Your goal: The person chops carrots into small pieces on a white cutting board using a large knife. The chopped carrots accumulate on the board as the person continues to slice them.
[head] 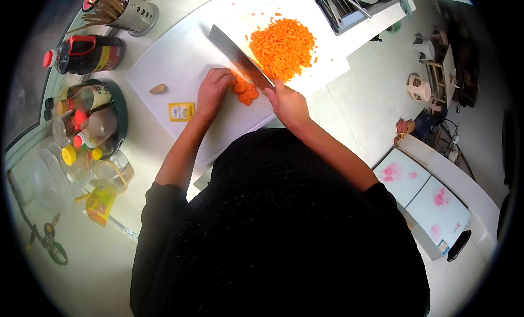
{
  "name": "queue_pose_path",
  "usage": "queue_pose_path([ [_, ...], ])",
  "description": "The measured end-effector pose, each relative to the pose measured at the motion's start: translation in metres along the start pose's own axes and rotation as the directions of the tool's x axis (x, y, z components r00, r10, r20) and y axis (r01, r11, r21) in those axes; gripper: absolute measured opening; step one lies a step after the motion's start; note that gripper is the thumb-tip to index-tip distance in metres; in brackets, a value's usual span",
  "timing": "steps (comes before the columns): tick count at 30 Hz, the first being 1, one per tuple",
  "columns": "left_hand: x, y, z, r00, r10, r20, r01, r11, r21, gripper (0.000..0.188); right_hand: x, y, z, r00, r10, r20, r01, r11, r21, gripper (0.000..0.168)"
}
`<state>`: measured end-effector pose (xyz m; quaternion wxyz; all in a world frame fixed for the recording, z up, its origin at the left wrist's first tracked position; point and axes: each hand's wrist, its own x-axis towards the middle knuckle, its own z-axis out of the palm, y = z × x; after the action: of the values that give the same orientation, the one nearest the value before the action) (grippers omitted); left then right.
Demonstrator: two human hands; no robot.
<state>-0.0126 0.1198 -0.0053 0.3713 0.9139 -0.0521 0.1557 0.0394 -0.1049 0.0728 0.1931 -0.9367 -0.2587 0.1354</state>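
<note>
My right hand (288, 104) is closed round the handle end of a broad cleaver (241, 59), whose blade slants up and left over a white cutting board (172, 63). My left hand (215, 92) rests on the board with bent fingertips at the carrot pieces beside the blade; whether it grips one is hard to tell. Round carrot slices (245, 92) lie between my hands, just below the blade. Beyond the cleaver is a large heap of finely chopped carrot (284, 49). A small piece of ginger (157, 88) and a yellow sachet (181, 112) lie at the board's left side.
Left of the board stand a metal utensil holder with chopsticks (137, 16), a large dark sauce bottle (92, 53) and a round rack (123, 112) of bottles. Below the rack is a clear plastic container (112, 171). A dish rack (350, 20) holds utensils at the upper right.
</note>
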Motion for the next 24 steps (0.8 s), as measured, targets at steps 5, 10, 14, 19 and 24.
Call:
queue_pose_path([
  [5,0.0,-0.002,0.0,1.0,0.019,0.019,-0.019,0.999,0.033,0.015,-0.006,-0.013,-0.023,0.994,-0.01,0.107,0.017,0.998,-0.066,0.024],
  [10,0.0,-0.001,0.0,0.998,0.053,0.046,-0.054,0.998,0.022,0.018,-0.01,-0.011,-0.01,0.988,0.027,0.15,-0.009,0.993,-0.118,0.03],
  [14,0.002,-0.004,0.002,0.996,0.077,0.044,-0.077,0.997,0.009,0.018,-0.002,-0.015,0.008,0.996,0.002,0.084,0.005,0.997,-0.083,0.028],
  [19,-0.003,-0.005,0.002,0.999,0.04,0.026,-0.039,0.998,-0.038,0.017,0.003,-0.013,0.01,0.999,0.011,0.052,-0.01,1.0,-0.022,0.027],
  [24,-0.002,0.001,-0.002,1.0,0.026,-0.004,-0.026,1.0,0.009,0.018,-0.001,-0.015,-0.011,0.996,0.017,0.086,-0.017,1.0,0.005,0.027],
])
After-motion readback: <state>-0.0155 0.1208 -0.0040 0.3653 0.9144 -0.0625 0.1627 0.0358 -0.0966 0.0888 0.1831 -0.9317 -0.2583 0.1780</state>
